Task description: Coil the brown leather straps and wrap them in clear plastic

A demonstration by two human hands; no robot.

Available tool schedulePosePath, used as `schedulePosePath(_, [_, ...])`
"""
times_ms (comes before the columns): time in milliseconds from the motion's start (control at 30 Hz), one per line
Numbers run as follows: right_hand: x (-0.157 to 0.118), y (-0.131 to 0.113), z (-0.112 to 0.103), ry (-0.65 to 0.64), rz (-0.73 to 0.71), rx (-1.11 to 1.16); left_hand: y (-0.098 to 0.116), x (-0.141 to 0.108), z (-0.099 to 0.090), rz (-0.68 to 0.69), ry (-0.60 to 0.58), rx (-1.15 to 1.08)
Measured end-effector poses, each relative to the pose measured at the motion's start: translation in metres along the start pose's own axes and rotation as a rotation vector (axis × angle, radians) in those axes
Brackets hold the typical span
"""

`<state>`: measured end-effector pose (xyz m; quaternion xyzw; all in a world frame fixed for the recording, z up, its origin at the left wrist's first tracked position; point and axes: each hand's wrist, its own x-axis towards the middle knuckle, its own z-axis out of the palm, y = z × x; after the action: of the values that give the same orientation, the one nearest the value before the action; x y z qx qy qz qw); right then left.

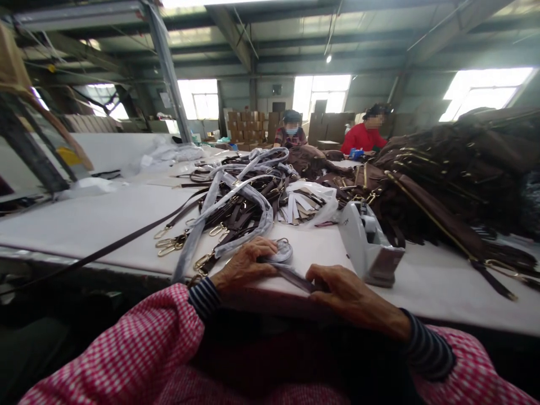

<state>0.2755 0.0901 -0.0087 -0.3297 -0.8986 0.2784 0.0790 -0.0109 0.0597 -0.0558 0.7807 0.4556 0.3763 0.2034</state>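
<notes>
A plastic-wrapped strap [294,278] lies near the front edge of the white desk [97,208], wound into a round coil on the left and flat on the right. The left hand [247,263], half closed, bends its fingers against the coil; the right hand [343,293] pinches the flat length. Beyond, left to right: smooth dark straps [126,240], shiny metal clips [206,260], a crinkled clear bag [327,197] of strips, a pale tape dispenser [382,263], heaped brown fabric bags [442,169].
</notes>
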Motion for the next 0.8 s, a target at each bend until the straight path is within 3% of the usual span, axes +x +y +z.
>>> schedulePosePath(100, [0.013,-0.004,-0.002,0.015,-0.087,-0.142,-0.005,-0.001,-0.008,0.029,-0.048,-0.018])
schedulePosePath(267, [0.051,0.01,-0.011,0.17,-0.232,-0.352,-0.011,-0.004,-0.013,0.145,-0.103,-0.027])
schedulePosePath(500, [0.09,0.02,-0.006,0.175,-0.323,-0.229,-0.011,-0.002,-0.015,0.175,-0.162,-0.073])
schedulePosePath(800, [0.097,0.044,0.015,0.239,-0.364,-0.024,-0.001,0.002,-0.023,0.057,-0.23,-0.067])
